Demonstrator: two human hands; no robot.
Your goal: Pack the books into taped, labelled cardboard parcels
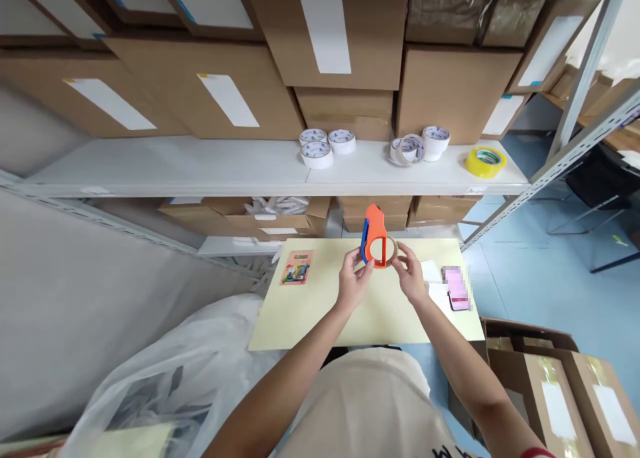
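Observation:
Above the pale yellow table (320,318), my left hand (355,279) grips an orange and blue tape dispenser (375,226) by its lower left side. My right hand (411,275) pinches a roll of tape (393,250) at its right edge. The roll sits against the dispenser's right side; whether it is fitted onto the dispenser I cannot tell. On the table, a printed orange card (297,268) lies to the left. White paper (434,275) and a pink, blurred phone-like object (457,288) lie to the right of my right hand.
A grey shelf (240,168) behind the table bears white tape rolls (317,155), a yellow tape roll (485,162) and cardboard boxes (340,38). More boxes (530,371) stand at the lower right. A translucent plastic bag (200,351) bulges at the lower left.

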